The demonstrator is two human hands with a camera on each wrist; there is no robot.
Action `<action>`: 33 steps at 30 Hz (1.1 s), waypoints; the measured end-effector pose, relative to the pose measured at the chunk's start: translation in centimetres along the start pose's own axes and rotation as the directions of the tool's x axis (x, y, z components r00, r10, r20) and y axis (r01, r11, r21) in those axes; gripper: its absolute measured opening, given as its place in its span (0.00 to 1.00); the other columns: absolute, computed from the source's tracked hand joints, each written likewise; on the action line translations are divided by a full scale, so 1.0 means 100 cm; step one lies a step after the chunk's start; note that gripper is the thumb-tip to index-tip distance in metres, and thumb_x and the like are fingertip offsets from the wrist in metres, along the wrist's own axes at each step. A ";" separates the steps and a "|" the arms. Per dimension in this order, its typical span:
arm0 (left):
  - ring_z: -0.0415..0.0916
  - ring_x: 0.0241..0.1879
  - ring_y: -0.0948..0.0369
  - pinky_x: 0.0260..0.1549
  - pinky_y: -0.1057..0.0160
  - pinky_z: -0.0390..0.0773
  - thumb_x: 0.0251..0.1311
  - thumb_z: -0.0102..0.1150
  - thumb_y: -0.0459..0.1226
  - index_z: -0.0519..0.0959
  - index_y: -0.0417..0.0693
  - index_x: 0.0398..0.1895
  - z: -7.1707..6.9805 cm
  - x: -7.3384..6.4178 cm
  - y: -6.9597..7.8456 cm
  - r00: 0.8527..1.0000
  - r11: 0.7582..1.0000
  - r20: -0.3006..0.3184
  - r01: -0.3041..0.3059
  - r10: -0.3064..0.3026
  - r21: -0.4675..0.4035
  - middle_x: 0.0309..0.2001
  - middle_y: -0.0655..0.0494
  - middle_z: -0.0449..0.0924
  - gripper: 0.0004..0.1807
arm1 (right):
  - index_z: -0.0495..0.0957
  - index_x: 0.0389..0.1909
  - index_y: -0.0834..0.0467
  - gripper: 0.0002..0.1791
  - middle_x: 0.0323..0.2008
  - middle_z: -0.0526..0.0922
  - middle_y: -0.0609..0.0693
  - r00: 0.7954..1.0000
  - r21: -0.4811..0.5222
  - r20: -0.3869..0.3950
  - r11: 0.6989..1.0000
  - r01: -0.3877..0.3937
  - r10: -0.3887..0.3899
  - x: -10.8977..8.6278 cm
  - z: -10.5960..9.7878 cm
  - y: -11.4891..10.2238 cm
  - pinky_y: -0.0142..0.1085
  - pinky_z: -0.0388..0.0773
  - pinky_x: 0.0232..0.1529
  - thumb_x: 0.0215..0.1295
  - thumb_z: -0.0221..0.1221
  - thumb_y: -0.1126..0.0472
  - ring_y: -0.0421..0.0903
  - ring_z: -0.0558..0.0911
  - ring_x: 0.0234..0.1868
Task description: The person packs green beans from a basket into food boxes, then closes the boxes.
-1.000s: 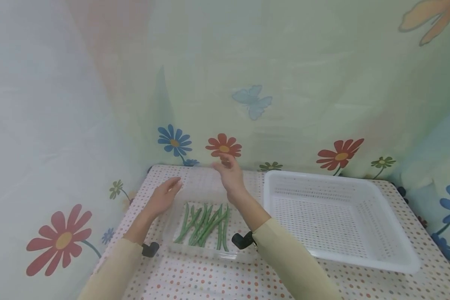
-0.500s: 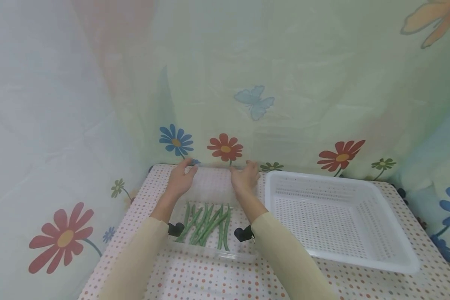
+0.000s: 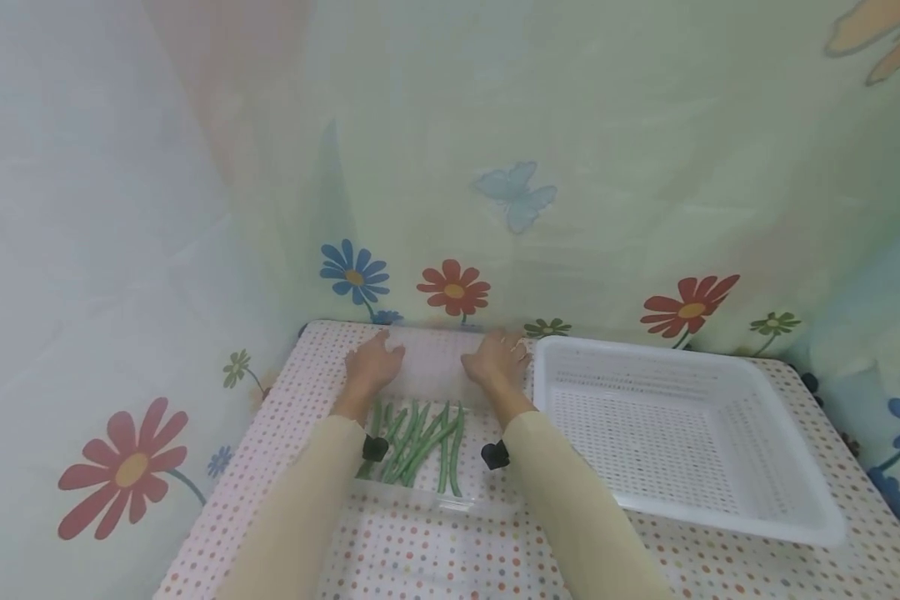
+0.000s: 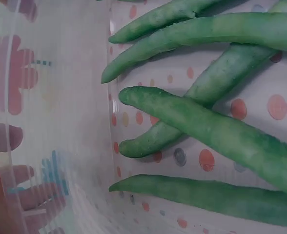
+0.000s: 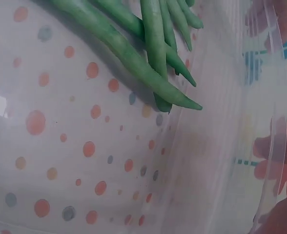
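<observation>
A clear plastic box [image 3: 450, 504] holds several green beans [image 3: 418, 454], lying loosely across its left and middle floor. My left hand [image 3: 373, 365] grips the far wall near the left corner, thumb pointing inward. Toward the far right corner, my right hand [image 3: 497, 360] holds the same wall, its thumb facing the left one. In the left wrist view, left fingertips [image 4: 9, 136] show through the milky wall [image 4: 70, 112], beyond the bean ends [image 4: 207, 121]. The right wrist view has right fingers [image 5: 280, 219] at the rim, mostly cut off by the frame.
A white perforated plastic basket [image 3: 735, 525] stands close to the box's right side. Both rest on a dotted tablecloth [image 3: 420, 558]. A flowered curtain [image 3: 607, 192] hangs right behind the table's back edge, with a pale curtain [image 3: 120, 208] on the left.
My left hand has reached forward and right to the far wall. The right hand has come down onto the far right corner. The beans lie as before; the head view has tilted slightly.
</observation>
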State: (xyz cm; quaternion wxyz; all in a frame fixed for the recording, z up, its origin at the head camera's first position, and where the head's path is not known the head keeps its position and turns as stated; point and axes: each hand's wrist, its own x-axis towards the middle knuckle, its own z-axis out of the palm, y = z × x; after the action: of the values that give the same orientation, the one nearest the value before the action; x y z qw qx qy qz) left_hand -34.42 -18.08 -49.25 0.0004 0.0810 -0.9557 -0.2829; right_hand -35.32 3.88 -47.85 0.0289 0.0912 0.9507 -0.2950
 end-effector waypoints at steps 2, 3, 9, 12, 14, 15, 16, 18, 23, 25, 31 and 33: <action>0.60 0.77 0.39 0.79 0.37 0.54 0.77 0.43 0.54 0.61 0.47 0.81 0.000 0.002 0.002 0.999 1.000 0.052 0.009 -0.010 0.013 0.78 0.43 0.65 0.35 | 0.50 0.79 0.68 0.50 0.80 0.44 0.75 0.999 -0.037 0.050 0.999 -0.014 0.016 0.002 -0.002 0.002 0.65 0.55 0.79 0.68 0.60 0.44 0.74 0.53 0.79; 0.59 0.78 0.39 0.78 0.37 0.56 0.77 0.43 0.54 0.60 0.47 0.81 -0.001 0.002 0.002 0.997 1.000 0.071 0.016 -0.017 0.011 0.79 0.42 0.63 0.36 | 0.49 0.80 0.68 0.50 0.80 0.43 0.76 0.997 -0.021 0.076 0.999 -0.025 0.026 0.002 -0.003 0.002 0.66 0.59 0.77 0.69 0.60 0.43 0.74 0.54 0.79; 0.56 0.79 0.38 0.79 0.39 0.56 0.77 0.45 0.54 0.61 0.45 0.80 -0.003 0.003 0.005 0.991 0.999 0.131 0.044 -0.041 -0.019 0.79 0.40 0.61 0.36 | 0.43 0.82 0.67 0.52 0.80 0.39 0.78 0.980 0.072 0.193 0.995 -0.070 0.055 0.001 -0.013 0.004 0.68 0.57 0.77 0.73 0.57 0.42 0.76 0.46 0.80; 0.57 0.79 0.38 0.79 0.39 0.57 0.76 0.45 0.54 0.62 0.44 0.80 -0.003 0.004 0.005 0.988 0.999 0.149 0.049 -0.047 -0.009 0.79 0.40 0.61 0.36 | 0.42 0.82 0.67 0.52 0.80 0.37 0.78 0.975 0.064 0.216 0.995 -0.073 0.058 -0.001 -0.014 0.005 0.69 0.53 0.78 0.74 0.55 0.41 0.76 0.43 0.81; 0.58 0.78 0.38 0.79 0.39 0.58 0.76 0.46 0.54 0.62 0.44 0.79 -0.001 0.003 0.004 0.987 0.999 0.151 0.053 -0.052 -0.004 0.79 0.40 0.62 0.36 | 0.44 0.82 0.67 0.51 0.80 0.37 0.77 0.975 0.046 0.217 0.997 -0.067 0.055 -0.001 -0.012 0.006 0.68 0.54 0.78 0.73 0.55 0.40 0.75 0.44 0.81; 0.59 0.78 0.38 0.78 0.39 0.58 0.76 0.47 0.54 0.63 0.44 0.79 -0.001 0.003 0.004 0.988 0.999 0.147 0.052 -0.052 -0.001 0.78 0.40 0.63 0.36 | 0.45 0.82 0.66 0.51 0.80 0.38 0.76 0.976 0.035 0.213 0.997 -0.062 0.053 -0.001 -0.011 0.006 0.67 0.55 0.78 0.73 0.55 0.40 0.74 0.46 0.81; 0.60 0.77 0.38 0.78 0.39 0.59 0.76 0.48 0.53 0.63 0.44 0.79 0.000 0.004 0.003 0.989 0.999 0.140 0.050 -0.049 -0.003 0.78 0.40 0.63 0.35 | 0.46 0.82 0.66 0.51 0.81 0.38 0.76 0.977 0.026 0.207 0.998 -0.055 0.049 -0.001 -0.010 0.007 0.67 0.56 0.78 0.73 0.56 0.40 0.74 0.47 0.81; 0.62 0.76 0.38 0.77 0.39 0.60 0.76 0.50 0.52 0.63 0.43 0.78 0.002 0.004 0.002 0.992 0.999 0.122 0.046 -0.043 -0.019 0.77 0.39 0.64 0.35 | 0.47 0.82 0.65 0.51 0.81 0.38 0.74 0.980 0.006 0.195 0.999 -0.040 0.039 0.001 -0.006 0.007 0.67 0.57 0.78 0.72 0.56 0.39 0.72 0.47 0.81; 0.60 0.76 0.35 0.76 0.36 0.61 0.74 0.55 0.48 0.60 0.44 0.79 0.005 0.004 0.000 0.996 0.996 0.074 0.052 -0.046 -0.078 0.78 0.31 0.58 0.36 | 0.51 0.80 0.68 0.50 0.81 0.37 0.74 0.995 -0.046 0.098 0.999 0.012 -0.007 0.003 0.001 0.009 0.68 0.60 0.75 0.72 0.56 0.40 0.73 0.47 0.81; 0.58 0.76 0.33 0.75 0.35 0.61 0.74 0.55 0.46 0.58 0.45 0.80 0.004 0.004 0.000 0.997 0.993 0.060 0.057 -0.051 -0.101 0.79 0.29 0.53 0.36 | 0.53 0.79 0.70 0.49 0.81 0.38 0.75 0.999 -0.052 0.050 0.998 0.024 -0.021 0.004 0.002 0.009 0.68 0.61 0.74 0.71 0.57 0.41 0.74 0.48 0.80; 0.59 0.75 0.32 0.74 0.36 0.64 0.74 0.51 0.39 0.51 0.46 0.82 0.001 0.003 -0.002 0.998 0.985 0.043 0.040 -0.034 -0.169 0.79 0.27 0.45 0.37 | 0.54 0.77 0.72 0.47 0.80 0.41 0.75 1.000 -0.014 0.000 1.000 -0.003 0.003 0.007 0.002 0.007 0.66 0.59 0.77 0.71 0.56 0.44 0.75 0.50 0.79; 0.60 0.74 0.32 0.73 0.37 0.67 0.70 0.50 0.33 0.49 0.46 0.83 -0.001 0.003 -0.003 0.999 0.980 0.027 0.032 -0.027 -0.196 0.78 0.26 0.44 0.39 | 0.53 0.77 0.72 0.47 0.80 0.41 0.76 1.000 0.008 0.000 1.000 -0.019 0.019 0.008 0.002 0.008 0.64 0.57 0.79 0.71 0.56 0.46 0.76 0.50 0.79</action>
State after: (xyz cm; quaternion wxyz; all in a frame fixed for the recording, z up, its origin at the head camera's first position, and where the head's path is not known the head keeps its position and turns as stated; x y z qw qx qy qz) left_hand -34.62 -18.40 -49.34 -0.0075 0.0914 -0.9217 -0.3770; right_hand -35.96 4.51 -48.52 0.0313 0.1003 0.9486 -0.2986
